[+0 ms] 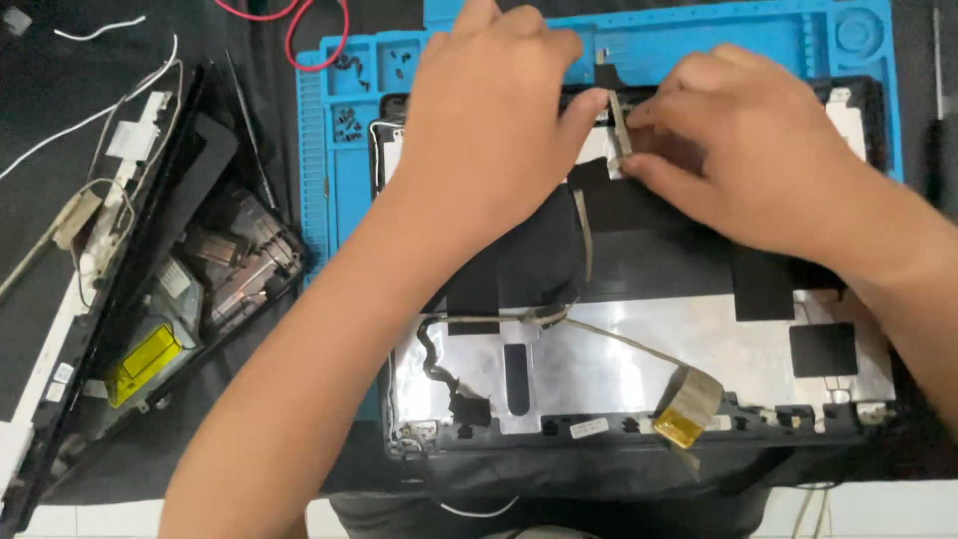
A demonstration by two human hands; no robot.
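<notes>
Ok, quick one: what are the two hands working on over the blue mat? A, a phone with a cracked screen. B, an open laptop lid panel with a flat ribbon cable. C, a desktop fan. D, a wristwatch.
B: both the left hand and the right hand rest on a laptop lid panel lying on the blue mat, with the right fingertips pinching a thin ribbon cable.

The left hand [489, 120] and right hand [758, 150] hide the top of the laptop lid [639, 369]; the blue mat [639, 40] runs off the top edge.
</notes>
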